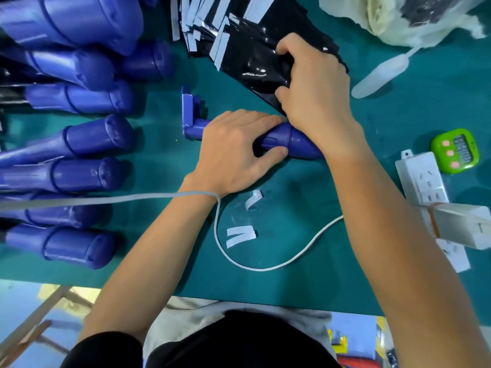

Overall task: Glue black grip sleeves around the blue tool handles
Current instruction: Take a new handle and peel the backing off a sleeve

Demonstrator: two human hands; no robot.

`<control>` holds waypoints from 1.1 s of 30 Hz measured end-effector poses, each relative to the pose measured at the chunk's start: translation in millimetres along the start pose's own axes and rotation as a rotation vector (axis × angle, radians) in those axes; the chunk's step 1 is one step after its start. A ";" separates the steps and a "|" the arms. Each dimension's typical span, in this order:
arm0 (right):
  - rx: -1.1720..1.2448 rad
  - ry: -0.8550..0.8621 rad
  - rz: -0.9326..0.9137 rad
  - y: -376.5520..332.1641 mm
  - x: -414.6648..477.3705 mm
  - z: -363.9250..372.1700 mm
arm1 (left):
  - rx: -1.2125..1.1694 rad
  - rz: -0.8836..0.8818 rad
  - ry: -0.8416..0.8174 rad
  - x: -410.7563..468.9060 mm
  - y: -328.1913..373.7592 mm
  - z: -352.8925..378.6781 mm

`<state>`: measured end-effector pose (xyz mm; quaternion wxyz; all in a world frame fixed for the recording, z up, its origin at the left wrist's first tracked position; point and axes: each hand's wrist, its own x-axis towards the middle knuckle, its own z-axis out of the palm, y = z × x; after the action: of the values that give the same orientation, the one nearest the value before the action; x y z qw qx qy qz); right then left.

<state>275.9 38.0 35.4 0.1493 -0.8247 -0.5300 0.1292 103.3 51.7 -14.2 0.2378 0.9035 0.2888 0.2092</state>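
A green table mat (164,261) was seen under both hands. Well to the left of the left hand (233,152), a large pile of blue tool handles (79,171) was laid on its side, with the thick round ends turned toward the hands. Beyond the right hand (316,91), a stack of black grip sleeves (268,30) was spread out, glossy, with white strips along many edges. Further beyond and to the right of that hand, a white plastic bag (385,19) was placed. A pale translucent tool (380,75) was laid near the hand's right side.

One blue handle (289,140) was held flat on the mat, between the two hands. The left hand was wrapped around its middle, with the fingers curled over the top and the thumb pressed against the near side. An angled blue piece (190,112) was seen at the end that came out to the left of this hand. The other end was hidden under the right wrist. The right hand's fingers were curled into a black sleeve (255,73) at the near edge of the stack, and the sleeve was gripped there. Whether more than one sleeve was caught could not be told.

To the right of the right forearm, a white power strip (422,181) was laid, with a green timer (454,148) just beyond it. A white cable (265,262) was looped on the mat between the forearms, and a few loose white strips (240,235) were scattered inside the loop.
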 end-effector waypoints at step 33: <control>-0.065 0.352 0.012 -16.6 -4.4 -1.0 | -0.029 0.025 0.067 0.7 2.3 2.5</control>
<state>260.6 40.4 43.0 0.2120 -0.8422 -0.4946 -0.0334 106.1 49.7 -14.8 0.2387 0.8960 0.2821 0.2463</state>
